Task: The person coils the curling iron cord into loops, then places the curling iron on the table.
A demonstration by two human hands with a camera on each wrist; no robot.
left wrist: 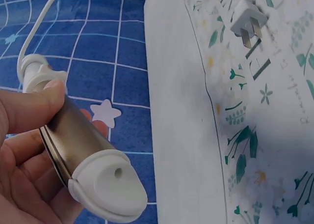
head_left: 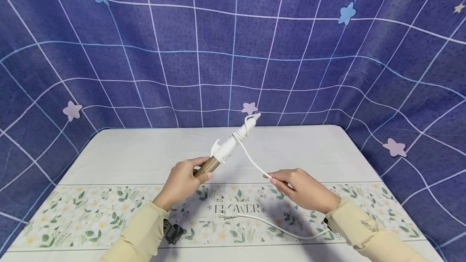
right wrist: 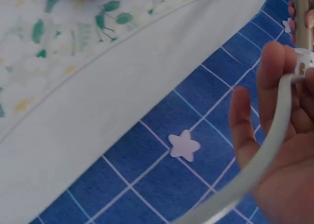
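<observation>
My left hand (head_left: 183, 181) grips a curling iron (head_left: 227, 147) by its gold barrel, holding it tilted above the table with the white handle pointing up and away. In the left wrist view the thumb lies along the barrel (left wrist: 83, 130), and the white end cap (left wrist: 109, 187) faces the camera. Several turns of white cord (head_left: 239, 134) circle the handle. From there a stretch of cord runs down to my right hand (head_left: 306, 191), which pinches it between thumb and fingers. Past that hand the cord (right wrist: 267, 157) hangs in a curve. Its two-prong plug (head_left: 229, 213) lies on the table.
A white tablecloth (head_left: 153, 144) with a floral band and the word FLOWER covers the table. Behind and at both sides hangs a blue curtain (head_left: 214, 68) with a grid and stars. Below the right hand, the cord's loose end (head_left: 280, 231) trails across the floral band.
</observation>
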